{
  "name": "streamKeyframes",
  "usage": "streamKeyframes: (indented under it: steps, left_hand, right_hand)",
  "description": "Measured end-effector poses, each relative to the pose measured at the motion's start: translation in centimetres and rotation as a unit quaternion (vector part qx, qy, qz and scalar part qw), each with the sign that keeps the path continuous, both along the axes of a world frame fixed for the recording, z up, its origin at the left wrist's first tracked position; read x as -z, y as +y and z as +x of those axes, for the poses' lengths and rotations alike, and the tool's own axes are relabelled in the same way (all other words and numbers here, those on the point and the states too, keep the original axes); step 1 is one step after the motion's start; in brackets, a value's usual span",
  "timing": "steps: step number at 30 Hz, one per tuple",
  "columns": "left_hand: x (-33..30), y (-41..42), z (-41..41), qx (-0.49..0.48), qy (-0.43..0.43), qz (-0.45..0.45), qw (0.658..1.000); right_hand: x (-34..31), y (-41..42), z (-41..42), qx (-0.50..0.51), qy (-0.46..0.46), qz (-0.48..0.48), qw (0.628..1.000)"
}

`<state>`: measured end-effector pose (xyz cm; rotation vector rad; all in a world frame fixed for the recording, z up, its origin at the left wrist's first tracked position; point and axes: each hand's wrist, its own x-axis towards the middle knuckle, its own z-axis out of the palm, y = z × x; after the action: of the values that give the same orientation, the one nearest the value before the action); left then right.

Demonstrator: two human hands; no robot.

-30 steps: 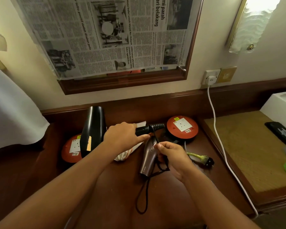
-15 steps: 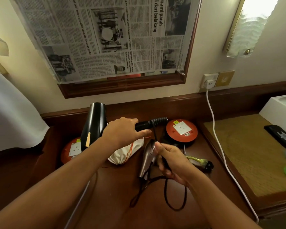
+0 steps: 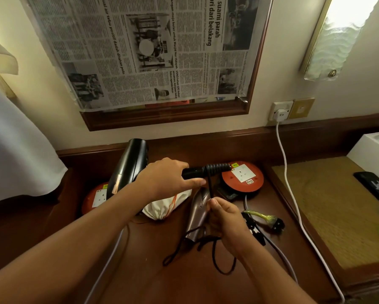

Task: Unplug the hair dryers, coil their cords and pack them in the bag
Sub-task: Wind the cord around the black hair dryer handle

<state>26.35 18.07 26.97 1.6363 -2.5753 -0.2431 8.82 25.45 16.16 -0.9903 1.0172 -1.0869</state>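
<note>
My left hand [image 3: 165, 179] grips the handle of a black hair dryer [image 3: 129, 165], held above the wooden desk [image 3: 140, 270]. Several turns of its black cord [image 3: 218, 167] are wound round the handle's end. My right hand [image 3: 224, 217] pinches that cord just below the handle; the rest of it trails in loose loops [image 3: 219, 260] on the desk. A second, brown hair dryer [image 3: 197, 216] lies on the desk under my right hand. A white drawstring bag [image 3: 169, 206] lies beneath my left hand.
Two red round extension reels sit on the desk, one at the right [image 3: 242, 176] and one at the left [image 3: 95, 198]. A green-sleeved black plug [image 3: 269, 221] lies right of my hand. A white cable [image 3: 287, 172] hangs from the wall socket [image 3: 280, 110].
My right hand dropped to the loose cord, then rose again under the handle, pulling the cord taut. More turns now sit on the handle.
</note>
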Motion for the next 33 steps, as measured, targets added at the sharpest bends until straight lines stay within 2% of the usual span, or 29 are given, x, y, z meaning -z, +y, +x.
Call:
streamKeyframes:
  steps: [3, 6, 12, 15, 17, 23, 26, 29, 33]
  left_hand:
    - [-0.4, 0.7, -0.4, 0.015, 0.001, 0.016, 1.0]
    - [-0.4, 1.3, -0.3, 0.035, 0.004, 0.032, 0.999]
    - [-1.5, 2.5, 0.1, 0.068, 0.015, 0.1, 0.993]
    - [-1.6, 2.9, 0.5, 0.087, 0.019, 0.124, 0.988]
    - [-1.5, 3.0, 0.8, 0.096, 0.007, 0.126, 0.987]
    - [-0.5, 3.6, 0.7, 0.129, -0.079, 0.085, 0.985]
    - [0.5, 3.9, 0.4, 0.12, -0.103, 0.084, 0.984]
    - [1.6, 4.0, 0.0, 0.105, -0.129, 0.09, 0.982]
    - [3.8, 3.9, -0.6, 0.078, -0.147, 0.112, 0.98]
  right_hand:
    - [0.8, -0.4, 0.5, 0.028, 0.076, -0.035, 0.996]
    - [0.5, -0.8, 0.6, 0.044, 0.091, -0.045, 0.994]
    - [-0.1, -1.7, -1.1, -0.087, 0.084, 0.006, 0.993]
    - [-0.7, -2.6, -2.1, -0.118, 0.042, 0.044, 0.991]
    - [-1.4, -3.3, -2.8, -0.127, 0.022, 0.054, 0.99]
    - [-5.4, -5.4, -4.7, -0.203, 0.077, 0.041, 0.975]
    - [-6.3, -6.1, -5.0, -0.215, 0.195, -0.009, 0.957]
    - [-6.8, -6.5, -4.9, -0.217, 0.32, -0.071, 0.92]
    - [-6.9, -6.3, -4.3, -0.21, 0.435, -0.147, 0.863]
